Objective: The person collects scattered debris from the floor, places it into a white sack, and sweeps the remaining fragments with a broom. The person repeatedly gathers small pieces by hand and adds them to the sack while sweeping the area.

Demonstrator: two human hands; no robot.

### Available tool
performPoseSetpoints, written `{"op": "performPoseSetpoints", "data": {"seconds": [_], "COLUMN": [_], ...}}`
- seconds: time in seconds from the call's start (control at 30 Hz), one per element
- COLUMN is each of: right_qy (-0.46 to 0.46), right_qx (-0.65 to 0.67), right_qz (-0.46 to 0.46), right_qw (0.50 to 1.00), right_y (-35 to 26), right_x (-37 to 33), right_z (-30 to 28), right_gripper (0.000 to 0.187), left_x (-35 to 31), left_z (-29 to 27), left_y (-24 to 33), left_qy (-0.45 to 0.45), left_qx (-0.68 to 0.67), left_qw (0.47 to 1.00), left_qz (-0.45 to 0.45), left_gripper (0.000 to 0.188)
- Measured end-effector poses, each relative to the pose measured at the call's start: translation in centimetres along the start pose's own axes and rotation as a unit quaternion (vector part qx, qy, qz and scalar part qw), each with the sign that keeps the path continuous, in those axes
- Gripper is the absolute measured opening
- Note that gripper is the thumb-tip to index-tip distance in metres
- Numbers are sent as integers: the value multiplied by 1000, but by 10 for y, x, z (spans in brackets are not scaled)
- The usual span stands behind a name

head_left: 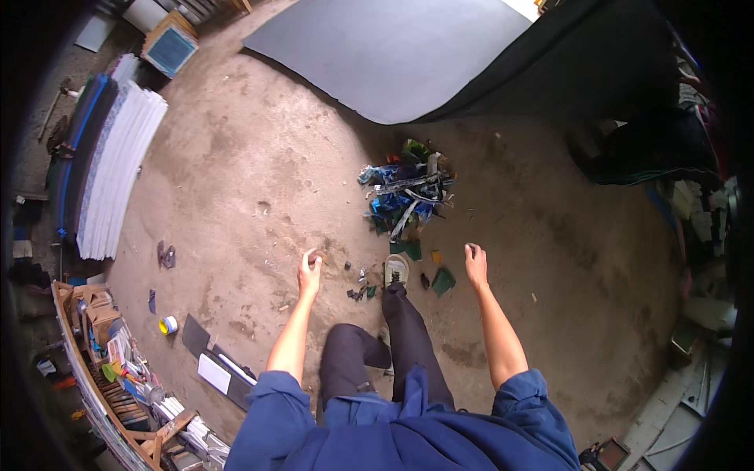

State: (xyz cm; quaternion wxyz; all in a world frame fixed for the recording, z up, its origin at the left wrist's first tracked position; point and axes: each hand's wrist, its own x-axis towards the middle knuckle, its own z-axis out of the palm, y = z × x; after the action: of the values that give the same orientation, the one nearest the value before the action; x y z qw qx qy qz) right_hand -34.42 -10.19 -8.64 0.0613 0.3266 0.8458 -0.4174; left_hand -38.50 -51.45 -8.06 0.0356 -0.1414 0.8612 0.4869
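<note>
though loosely curled (pinch or gap unclear), left hand and right hand near ragged, strip-tangled scrap heap

Light is brightening the floor left of the scrap heap; shade is dimming the floor to its right. Far around the heap, fisheye distortion is bending edges into a black rim.
</note>
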Motion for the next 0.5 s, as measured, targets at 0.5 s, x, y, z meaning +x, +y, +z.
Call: {"op": "performPoseSetpoints", "data": {"seconds": [0.5], "right_qy": [53], "right_qx": [-82], "right_qz": [56], "right_qw": [994], "right_y": [58], "right_x": [378], "right_z": [288], "right_gripper": [70], "left_x": [344], "left_z": [317], "left_y": [-148], "left_qy": [-150], "left_qx": [27], "left_qw": [984], "left_qz": [86], "left_gripper": [62]}}
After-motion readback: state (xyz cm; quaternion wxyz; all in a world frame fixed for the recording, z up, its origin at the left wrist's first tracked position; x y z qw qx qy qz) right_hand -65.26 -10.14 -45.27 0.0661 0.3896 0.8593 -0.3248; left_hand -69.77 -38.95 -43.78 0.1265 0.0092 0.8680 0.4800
